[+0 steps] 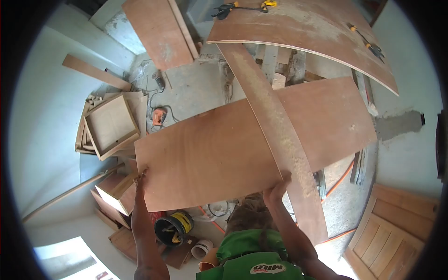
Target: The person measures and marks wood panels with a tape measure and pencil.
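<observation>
Beneath the narrow strip, the wide panel lies centrally; the left hand pinches its 9 o'clock end, the right hand its 5 o'clock edge, presumably spaced for level support.

The single view looks out from the person's head, facing forward and steeply down past the green shirt at the bottom edge. The lens is very wide, bending straight edges and leaving dark, rounded borders at the sides. It sits about head height above the wide panel, near enough for the left hand and right hand to show clearly, while floor and side walls also fit in.
</observation>
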`<control>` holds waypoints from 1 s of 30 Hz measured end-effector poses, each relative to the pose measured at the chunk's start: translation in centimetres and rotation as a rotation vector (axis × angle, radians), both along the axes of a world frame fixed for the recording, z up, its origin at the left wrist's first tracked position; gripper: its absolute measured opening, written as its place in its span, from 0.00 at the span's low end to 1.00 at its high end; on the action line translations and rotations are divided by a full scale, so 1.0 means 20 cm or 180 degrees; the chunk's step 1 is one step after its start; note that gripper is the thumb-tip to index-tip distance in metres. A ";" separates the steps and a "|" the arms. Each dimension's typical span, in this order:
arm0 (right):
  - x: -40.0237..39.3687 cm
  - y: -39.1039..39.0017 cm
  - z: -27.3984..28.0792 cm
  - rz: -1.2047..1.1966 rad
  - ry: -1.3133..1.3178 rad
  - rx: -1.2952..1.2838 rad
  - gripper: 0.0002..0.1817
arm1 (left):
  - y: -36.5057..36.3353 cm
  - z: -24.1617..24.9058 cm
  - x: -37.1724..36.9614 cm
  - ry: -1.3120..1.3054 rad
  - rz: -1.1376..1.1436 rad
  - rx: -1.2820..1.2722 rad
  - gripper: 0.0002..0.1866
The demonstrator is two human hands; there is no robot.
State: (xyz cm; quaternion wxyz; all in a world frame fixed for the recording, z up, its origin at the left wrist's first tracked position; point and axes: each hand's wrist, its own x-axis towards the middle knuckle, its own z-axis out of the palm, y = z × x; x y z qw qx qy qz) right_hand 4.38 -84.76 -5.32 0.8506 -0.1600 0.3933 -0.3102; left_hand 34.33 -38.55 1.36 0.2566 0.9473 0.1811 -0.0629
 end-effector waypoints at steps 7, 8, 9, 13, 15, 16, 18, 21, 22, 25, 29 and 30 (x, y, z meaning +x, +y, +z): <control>0.06 -0.01 0.03 0.0747 -0.0359 0.0395 0.44 | -0.11 -0.12 0.25 0.0659 0.0037 -0.0182 0.46; 0.09 -0.01 0.10 0.0670 0.0651 0.0537 0.47 | -0.14 -0.11 0.25 0.0701 -0.0013 -0.0167 0.46; 0.07 -0.02 0.05 0.0657 0.0691 0.0550 0.47 | -0.13 -0.14 0.27 0.0666 -0.0133 -0.0230 0.46; 0.05 -0.01 0.02 0.0991 0.0611 0.0264 0.53 | -0.04 -0.27 0.30 0.0460 -0.0501 -0.0522 0.47; 0.02 -0.01 0.05 0.1127 0.0846 0.0239 0.49 | -0.03 -0.31 0.32 0.0543 -0.0350 -0.0187 0.48; -0.01 -0.01 0.08 0.1120 0.0881 0.0224 0.49 | -0.04 -0.35 0.32 0.0612 -0.0184 0.0133 0.49; -0.03 -0.01 0.26 0.2042 0.2094 -0.0398 0.39 | -0.07 -0.31 0.28 0.0683 -0.0197 0.0052 0.49; -0.03 -0.19 0.39 0.1755 0.2930 -0.3735 0.35 | -0.02 -0.35 0.29 0.0519 -0.0291 0.0006 0.48; 0.00 -0.26 0.47 0.1502 0.3175 -0.4636 0.39 | -0.01 -0.39 0.29 0.0334 -0.0352 0.0000 0.47; 0.23 -0.40 0.51 0.2457 0.4447 -0.4503 0.65 | -0.07 -0.38 0.23 0.0160 -0.0127 -0.0445 0.44; 0.34 -0.43 0.34 0.3667 0.5087 -0.4327 0.78 | -0.07 -0.37 0.20 0.0030 -0.0523 -0.0508 0.41; 0.32 -0.44 0.34 0.3411 0.4967 -0.4261 0.73 | -0.03 -0.42 0.21 -0.0108 -0.0637 -0.0589 0.40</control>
